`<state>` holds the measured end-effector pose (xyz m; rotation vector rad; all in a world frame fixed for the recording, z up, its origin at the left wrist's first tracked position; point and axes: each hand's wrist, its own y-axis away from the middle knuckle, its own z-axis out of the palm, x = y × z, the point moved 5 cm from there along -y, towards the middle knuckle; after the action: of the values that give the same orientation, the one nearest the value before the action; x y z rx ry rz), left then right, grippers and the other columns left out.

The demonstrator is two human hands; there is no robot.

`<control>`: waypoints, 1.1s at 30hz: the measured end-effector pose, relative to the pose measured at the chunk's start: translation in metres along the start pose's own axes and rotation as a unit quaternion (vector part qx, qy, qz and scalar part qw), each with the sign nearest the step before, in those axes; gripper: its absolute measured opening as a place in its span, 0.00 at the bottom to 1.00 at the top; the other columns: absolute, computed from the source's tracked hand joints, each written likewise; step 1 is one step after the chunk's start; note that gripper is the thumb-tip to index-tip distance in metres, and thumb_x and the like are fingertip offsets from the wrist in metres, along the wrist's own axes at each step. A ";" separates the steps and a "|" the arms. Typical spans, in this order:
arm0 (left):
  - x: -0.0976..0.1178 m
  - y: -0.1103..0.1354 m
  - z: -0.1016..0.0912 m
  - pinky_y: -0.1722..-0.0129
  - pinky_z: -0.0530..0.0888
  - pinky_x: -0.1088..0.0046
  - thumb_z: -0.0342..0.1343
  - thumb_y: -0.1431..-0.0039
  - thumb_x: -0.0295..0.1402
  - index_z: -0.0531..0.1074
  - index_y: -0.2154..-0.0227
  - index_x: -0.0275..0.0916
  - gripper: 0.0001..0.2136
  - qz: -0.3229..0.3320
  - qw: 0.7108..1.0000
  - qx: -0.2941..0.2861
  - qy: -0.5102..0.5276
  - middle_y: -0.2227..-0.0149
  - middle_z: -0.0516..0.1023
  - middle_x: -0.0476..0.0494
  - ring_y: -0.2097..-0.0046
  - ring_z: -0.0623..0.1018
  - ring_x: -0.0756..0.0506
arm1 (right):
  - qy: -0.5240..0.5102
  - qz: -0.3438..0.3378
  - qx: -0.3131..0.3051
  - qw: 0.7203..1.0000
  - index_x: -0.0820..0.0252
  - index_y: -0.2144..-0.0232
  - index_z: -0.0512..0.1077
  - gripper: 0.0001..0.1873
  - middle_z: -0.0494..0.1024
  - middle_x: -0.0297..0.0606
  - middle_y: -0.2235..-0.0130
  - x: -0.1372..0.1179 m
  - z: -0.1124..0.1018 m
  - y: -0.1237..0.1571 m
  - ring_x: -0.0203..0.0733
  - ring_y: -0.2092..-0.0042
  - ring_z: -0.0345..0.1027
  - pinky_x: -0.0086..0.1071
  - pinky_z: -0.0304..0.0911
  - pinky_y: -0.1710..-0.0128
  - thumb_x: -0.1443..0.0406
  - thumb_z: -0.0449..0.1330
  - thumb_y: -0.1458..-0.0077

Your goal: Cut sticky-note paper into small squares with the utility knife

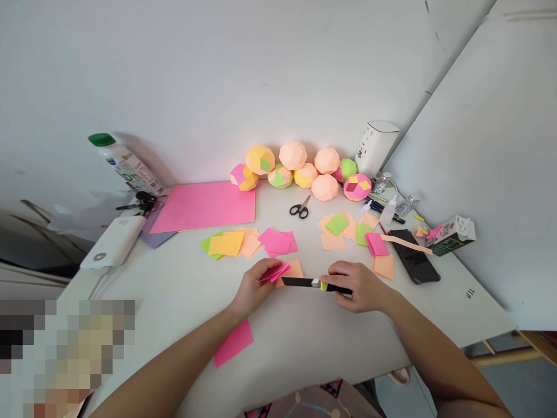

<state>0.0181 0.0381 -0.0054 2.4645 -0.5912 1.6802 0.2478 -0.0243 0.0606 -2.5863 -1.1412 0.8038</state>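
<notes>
My left hand (253, 288) is closed on a folded pink sticky note (279, 271), pinched between thumb and fingers. My right hand (360, 288) grips a utility knife (300, 282) with a long black blade and a yellow-green part on its handle. The blade points left, its tip close by the pink note; whether they touch I cannot tell. Just behind the blade lies a peach sticky note (296, 269) on the white table (304, 342). A flat pink note (235, 345) lies partly under my left forearm.
Beyond my hands lie yellow notes (226, 244), pink notes (277, 241), green notes (337, 224) and scissors (300, 209). Several paper balls (293, 155) stand by the wall. A pink board (209, 206) is left; a phone (413, 256) and glue bottle (389, 210) are right.
</notes>
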 end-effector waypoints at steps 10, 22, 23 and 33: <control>0.001 0.000 -0.001 0.57 0.76 0.65 0.48 0.53 0.25 0.72 0.57 0.41 0.19 0.009 1.000 -0.003 -0.008 0.57 0.77 0.45 0.55 0.76 0.44 | -0.002 -0.007 -0.011 1.000 0.57 0.54 0.71 0.22 0.73 0.40 0.64 -0.004 0.006 -0.001 0.39 0.65 0.67 0.29 0.65 0.70 0.72 0.52 0.52; 0.000 0.000 0.000 0.56 0.76 0.66 0.48 0.54 0.25 0.71 0.57 0.41 0.19 0.012 1.000 -0.005 -0.003 0.56 0.76 0.45 0.54 0.76 0.45 | -0.005 -0.005 -0.013 1.000 0.58 0.55 0.72 0.21 0.73 0.40 0.65 -0.005 0.008 -0.001 0.39 0.65 0.67 0.29 0.65 0.70 0.72 0.52 0.52; 0.000 0.000 0.000 0.56 0.76 0.66 0.48 0.54 0.25 0.71 0.57 0.41 0.19 0.012 1.000 -0.004 -0.005 0.56 0.76 0.45 0.54 0.76 0.45 | -0.004 -0.005 -0.015 1.000 0.58 0.55 0.72 0.21 0.73 0.40 0.65 -0.005 0.008 -0.001 0.39 0.65 0.67 0.29 0.65 0.70 0.72 0.52 0.52; 0.000 0.001 0.000 0.55 0.75 0.65 0.49 0.52 0.25 0.71 0.57 0.42 0.18 0.010 1.000 -0.008 -0.014 0.55 0.76 0.44 0.54 0.76 0.45 | 0.003 -0.009 -0.021 1.000 0.57 0.54 0.71 0.21 0.72 0.40 0.64 -0.004 0.009 0.000 0.39 0.65 0.67 0.29 0.65 0.69 0.72 0.52 0.51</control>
<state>0.0175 0.0377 -0.0055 2.4839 -0.6329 1.6440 0.2404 -0.0274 0.0545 -2.6064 -1.1893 0.7751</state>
